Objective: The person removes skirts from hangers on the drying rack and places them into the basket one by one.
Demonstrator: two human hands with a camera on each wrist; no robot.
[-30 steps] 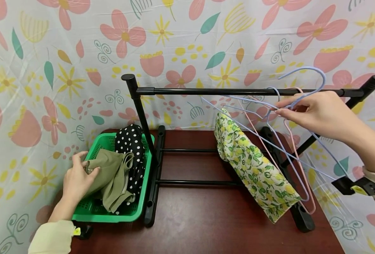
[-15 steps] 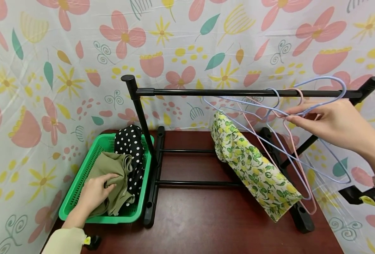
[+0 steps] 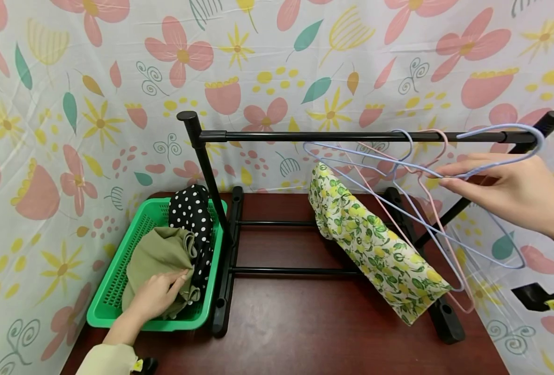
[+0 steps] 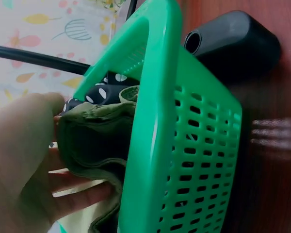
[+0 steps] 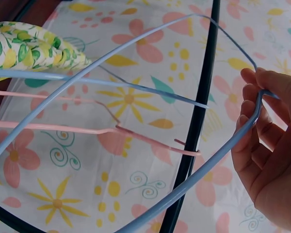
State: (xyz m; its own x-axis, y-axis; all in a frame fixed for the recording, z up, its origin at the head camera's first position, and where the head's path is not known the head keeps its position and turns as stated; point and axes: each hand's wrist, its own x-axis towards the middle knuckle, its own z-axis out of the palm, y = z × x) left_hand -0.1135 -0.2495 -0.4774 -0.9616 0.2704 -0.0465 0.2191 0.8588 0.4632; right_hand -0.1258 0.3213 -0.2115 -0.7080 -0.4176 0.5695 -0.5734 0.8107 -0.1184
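An olive-green garment (image 3: 160, 255) lies bunched in the green basket (image 3: 96, 307). My left hand (image 3: 155, 297) rests on it with fingers fairly straight, the fingertips at a fold; the left wrist view shows the fingers along the cloth's edge (image 4: 94, 114). A black garment with white polka dots (image 3: 190, 208) lies beside it in the basket. My right hand (image 3: 516, 187) pinches a light blue hanger (image 5: 179, 189) below its hook, in front of the rail's right end. No cloth hangs on this hanger.
A black rack's rail (image 3: 305, 136) spans the brown table (image 3: 296, 323). On its right part hang another blue hanger, a pink hanger (image 3: 438, 208) and a lemon-print cloth (image 3: 375, 239). The rack's left post (image 3: 211, 182) stands beside the basket; a floral curtain (image 3: 267, 62) is behind.
My right hand has moved right with the blue hanger. My left hand has let go of the olive garment's left edge and moved right and down across it; the garment has settled lower.
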